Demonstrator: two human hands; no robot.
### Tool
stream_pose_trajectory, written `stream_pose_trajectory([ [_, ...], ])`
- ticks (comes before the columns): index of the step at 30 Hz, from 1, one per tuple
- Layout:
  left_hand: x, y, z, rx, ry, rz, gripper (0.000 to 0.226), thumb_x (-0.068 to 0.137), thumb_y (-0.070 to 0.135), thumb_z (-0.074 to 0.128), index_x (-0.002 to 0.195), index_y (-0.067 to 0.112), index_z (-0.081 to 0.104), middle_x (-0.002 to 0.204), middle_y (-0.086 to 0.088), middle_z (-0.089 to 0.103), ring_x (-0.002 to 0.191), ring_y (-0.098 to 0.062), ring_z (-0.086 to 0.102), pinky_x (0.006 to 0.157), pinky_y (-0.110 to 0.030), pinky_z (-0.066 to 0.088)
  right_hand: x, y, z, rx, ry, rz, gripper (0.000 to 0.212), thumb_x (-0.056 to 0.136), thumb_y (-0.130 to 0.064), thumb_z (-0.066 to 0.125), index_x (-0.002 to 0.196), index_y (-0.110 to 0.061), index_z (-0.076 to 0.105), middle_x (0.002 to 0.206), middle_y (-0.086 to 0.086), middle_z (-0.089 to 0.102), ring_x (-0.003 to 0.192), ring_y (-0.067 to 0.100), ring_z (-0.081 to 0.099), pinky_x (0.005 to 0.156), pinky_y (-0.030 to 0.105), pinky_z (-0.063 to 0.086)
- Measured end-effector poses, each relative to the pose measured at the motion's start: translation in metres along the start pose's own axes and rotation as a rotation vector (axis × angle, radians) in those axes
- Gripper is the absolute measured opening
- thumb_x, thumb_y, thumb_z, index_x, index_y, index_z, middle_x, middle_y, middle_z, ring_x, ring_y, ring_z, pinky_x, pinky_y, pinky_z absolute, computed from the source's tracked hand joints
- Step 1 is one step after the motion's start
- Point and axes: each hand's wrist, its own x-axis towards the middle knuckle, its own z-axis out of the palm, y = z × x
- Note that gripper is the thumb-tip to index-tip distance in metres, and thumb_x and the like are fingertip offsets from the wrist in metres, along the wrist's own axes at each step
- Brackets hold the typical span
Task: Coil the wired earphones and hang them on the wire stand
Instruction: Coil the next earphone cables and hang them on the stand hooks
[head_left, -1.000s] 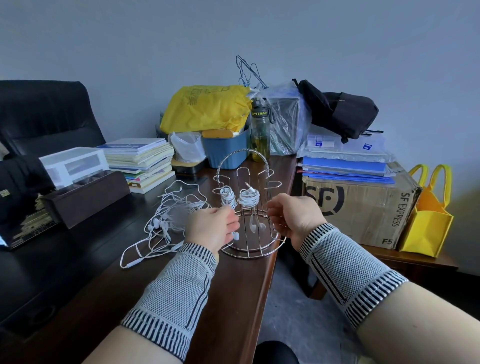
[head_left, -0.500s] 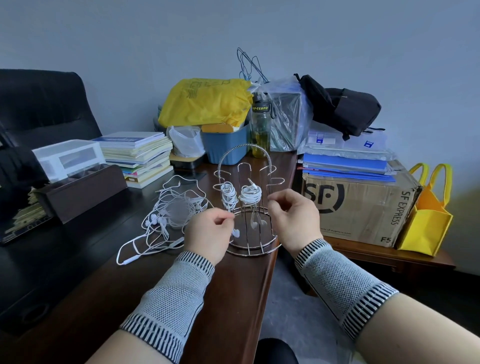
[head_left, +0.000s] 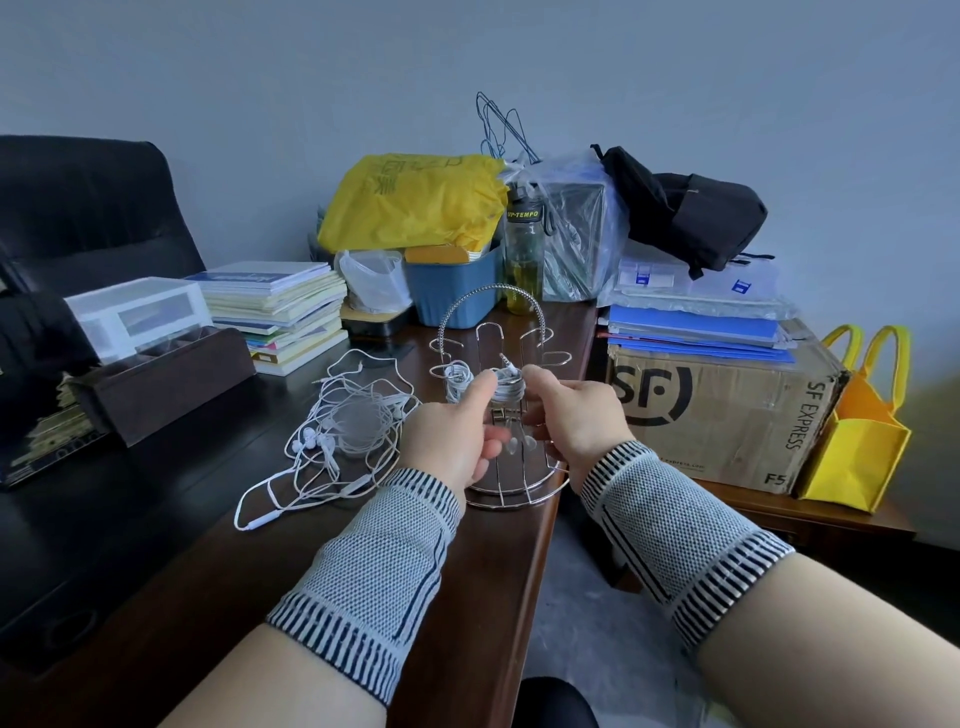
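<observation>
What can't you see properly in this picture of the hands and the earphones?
- Head view: whether the coiled earphones already hang on the wire stand; the left hand and right hand cover that spot.
- Head view: how many sets are in the loose earphone pile; the cords are tangled.
- Head view: the small print on the cardboard box; too tiny.

A chrome wire stand (head_left: 514, 483) is standing upright at the tabletop's right edge. One coiled white earphone bundle (head_left: 457, 376) is hanging on a left hook; a second coiled bundle (head_left: 506, 387) is hanging beside it, earbuds (head_left: 519, 442) dangling below. Loose tangled white earphones (head_left: 343, 431) are lying just left of the stand.
</observation>
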Motion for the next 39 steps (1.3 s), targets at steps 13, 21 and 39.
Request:
stream_pose_trajectory([
  [13, 0.000, 0.007, 0.004, -0.010, 0.025, 0.064, 0.027, 0.086, 0.035, 0.069, 0.074, 0.010, 0.068, 0.053, 0.004, 0.064, 0.049, -0.009, 0.048, 0.045, -0.022, 0.038, 0.003, 0.000, 0.003, 0.194, -0.051, 0.116, 0.036, 0.084, -0.035, 0.064, 0.059, -0.008, 0.068, 0.056, 0.005, 0.065, 0.050, 0.017, 0.054, 0.053, 0.028, 0.044],
  [21, 0.000, -0.005, -0.004, 0.024, 0.049, 0.096, 0.031, 0.095, 0.035, 0.054, 0.084, 0.010, 0.069, 0.061, -0.002, 0.069, 0.041, -0.005, 0.049, 0.044, -0.019, 0.039, 0.004, 0.011, -0.007, 0.162, 0.089, 0.076, 0.035, 0.086, -0.034, 0.053, 0.063, -0.011, 0.068, 0.054, 0.001, 0.065, 0.051, 0.016, 0.056, 0.056, 0.032, 0.047],
  [39, 0.036, -0.045, -0.038, 0.858, 0.020, 0.275, 0.030, 0.096, 0.012, 0.048, 0.115, 0.020, 0.070, 0.111, 0.005, 0.071, 0.095, -0.012, 0.063, 0.078, -0.018, 0.041, 0.013, 0.044, -0.022, -0.912, -0.428, -0.175, 0.082, 0.069, -0.051, 0.076, 0.136, -0.022, 0.040, 0.128, -0.001, 0.057, 0.121, 0.021, 0.047, 0.102, 0.036, 0.043],
])
